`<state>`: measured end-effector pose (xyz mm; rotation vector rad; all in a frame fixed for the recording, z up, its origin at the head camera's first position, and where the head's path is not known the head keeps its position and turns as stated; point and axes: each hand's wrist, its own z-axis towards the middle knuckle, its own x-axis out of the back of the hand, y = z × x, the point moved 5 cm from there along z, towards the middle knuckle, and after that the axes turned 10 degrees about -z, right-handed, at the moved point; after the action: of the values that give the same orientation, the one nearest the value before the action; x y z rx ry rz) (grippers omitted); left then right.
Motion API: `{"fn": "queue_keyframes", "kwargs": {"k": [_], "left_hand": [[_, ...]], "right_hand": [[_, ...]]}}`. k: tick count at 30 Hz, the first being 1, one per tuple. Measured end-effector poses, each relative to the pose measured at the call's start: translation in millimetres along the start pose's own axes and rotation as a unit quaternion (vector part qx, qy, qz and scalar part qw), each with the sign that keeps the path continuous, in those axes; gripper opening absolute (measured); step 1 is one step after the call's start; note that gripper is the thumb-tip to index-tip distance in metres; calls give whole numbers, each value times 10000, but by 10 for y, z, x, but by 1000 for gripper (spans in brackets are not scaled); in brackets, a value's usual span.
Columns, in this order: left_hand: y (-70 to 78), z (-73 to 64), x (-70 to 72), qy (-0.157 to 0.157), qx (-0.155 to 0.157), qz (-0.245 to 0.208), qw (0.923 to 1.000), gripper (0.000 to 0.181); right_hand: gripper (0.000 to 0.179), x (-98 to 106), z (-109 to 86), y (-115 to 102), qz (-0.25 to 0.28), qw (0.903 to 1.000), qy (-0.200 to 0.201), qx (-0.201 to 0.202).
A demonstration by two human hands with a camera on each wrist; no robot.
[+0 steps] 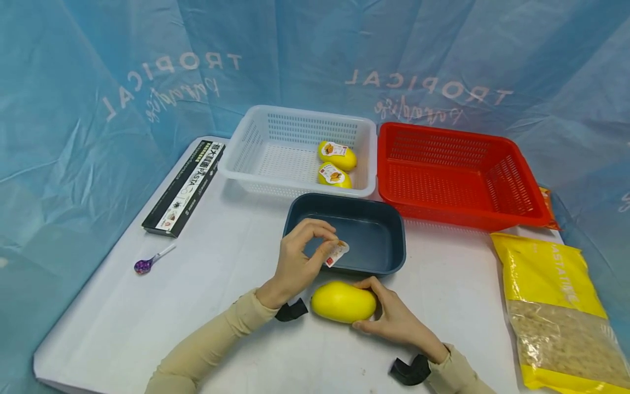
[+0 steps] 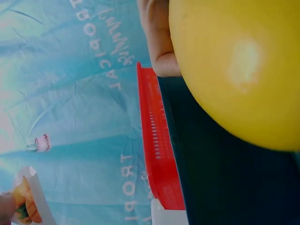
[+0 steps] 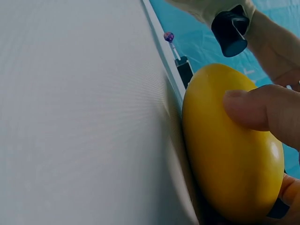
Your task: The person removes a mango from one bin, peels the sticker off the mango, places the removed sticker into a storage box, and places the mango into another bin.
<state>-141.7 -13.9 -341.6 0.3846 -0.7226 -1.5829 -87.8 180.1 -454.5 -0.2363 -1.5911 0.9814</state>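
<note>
My left hand [image 1: 301, 260] pinches a white sticker [image 1: 337, 253] with a fruit picture on it, held up over the near edge of the dark blue basin [image 1: 398, 241]. In the left wrist view the sticker [image 2: 29, 199] shows at the lower left, at a fingertip. A smooth yellow mango [image 1: 343, 302] lies on the white table in front of the basin. My right hand [image 1: 394, 314] grips its right end, thumb on the near side and fingers on the far side. The right wrist view shows the thumb pressed on the mango [image 3: 225, 154], whose visible skin bears no sticker.
Behind the basin, a white basket [image 1: 290, 156] holds two stickered mangoes [image 1: 337, 156]. Beside it stands a red basket [image 1: 443, 189]. A yellow pasta bag [image 1: 556, 306] lies at right; a black pasta box [image 1: 184, 189] and a lollipop [image 1: 144, 266] lie at left.
</note>
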Motion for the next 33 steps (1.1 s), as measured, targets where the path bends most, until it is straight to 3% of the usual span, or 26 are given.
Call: {"fn": "queue_keyframes", "kwargs": {"k": [3, 9, 13, 21, 27, 33], "left_hand": [[-49, 31, 2, 110, 131, 8, 9999, 4], [-129, 182, 13, 227, 748, -43, 9969, 8], [-164, 258, 14, 240, 869, 54, 9959, 11], [-281, 254, 57, 161, 1232, 217, 9920, 21], [-407, 234, 41, -101, 1733, 442, 9838, 29], [-519, 207, -3, -457, 2479, 648, 9655, 33]], "right_hand": [[62, -3, 5, 5, 47, 10000, 1, -67], [62, -17, 5, 0, 32, 9999, -56, -130], [62, -27, 3, 6, -18, 9998, -89, -190], [60, -5, -8, -3, -117, 9998, -71, -120], [59, -6, -2, -4, -130, 9997, -141, -150], [59, -5, 2, 5, -113, 9994, -199, -249]]}}
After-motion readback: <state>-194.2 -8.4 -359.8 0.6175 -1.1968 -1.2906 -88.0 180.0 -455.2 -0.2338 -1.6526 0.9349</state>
